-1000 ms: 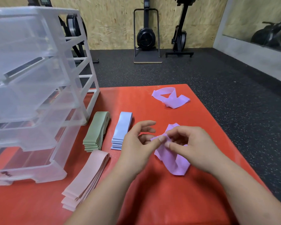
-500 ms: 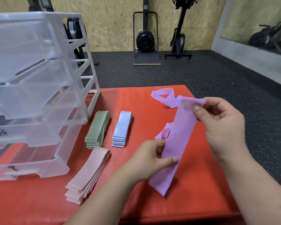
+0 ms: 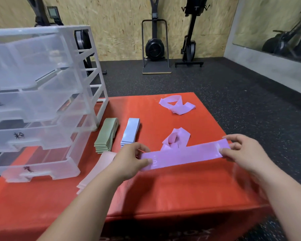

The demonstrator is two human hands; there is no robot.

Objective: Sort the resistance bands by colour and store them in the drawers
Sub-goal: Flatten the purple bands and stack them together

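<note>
A purple resistance band (image 3: pixel 182 156) is stretched flat and level above the red mat (image 3: pixel 163 192). My left hand (image 3: pixel 130 159) pinches its left end and my right hand (image 3: pixel 240 150) pinches its right end. Behind it lies a crumpled purple band (image 3: pixel 178 136), and another purple band (image 3: pixel 176 105) lies tangled near the mat's far edge. Neat stacks of green bands (image 3: pixel 107 135), blue bands (image 3: pixel 131 132) and pink bands (image 3: pixel 96 168) lie side by side left of my hands. The clear plastic drawer unit (image 3: pixel 42 101) stands at the left, with its drawers pulled partly out.
The red mat's front edge is close below my forearms, and its right edge drops to dark rubber floor (image 3: pixel 241 101). Rowing machines (image 3: pixel 155 47) stand against the wooden back wall. A mirror (image 3: pixel 276 26) is at the right.
The purple band went from bunched between both hands to hanging diagonally, then to level. My right hand moved right and down, my left hand moved left, pulling the band out flat.
</note>
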